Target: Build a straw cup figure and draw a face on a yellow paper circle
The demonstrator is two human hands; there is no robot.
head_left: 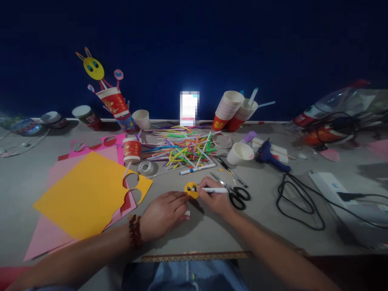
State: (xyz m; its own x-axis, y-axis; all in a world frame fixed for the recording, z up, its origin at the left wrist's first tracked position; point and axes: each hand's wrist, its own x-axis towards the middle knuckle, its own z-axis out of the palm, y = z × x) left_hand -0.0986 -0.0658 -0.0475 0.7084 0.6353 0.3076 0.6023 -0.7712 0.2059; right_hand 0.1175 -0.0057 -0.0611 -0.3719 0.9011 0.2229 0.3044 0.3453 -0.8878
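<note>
On the grey table in front of me lies a small yellow paper circle (188,187) with dark eyes drawn on it. My left hand (166,212), with a beaded bracelet at the wrist, holds the circle's lower left edge with its fingertips. A small white piece (187,213) shows beside its fingers; I cannot make out what it is. My right hand (214,201) is closed around a white acrylic marker (214,190), tip against the circle. Black-handled scissors (239,197) lie just right of that hand. A blue-and-white marker (197,169) lies beyond the circle.
Yellow card (81,194) and pink sheets cover the left side. Colourful sticks (184,149) are heaped at the middle back, near stacked paper cups (228,109). A decorated cup figure (113,101) stands back left. At right are a glue gun (273,157), its cord and a power strip (330,190).
</note>
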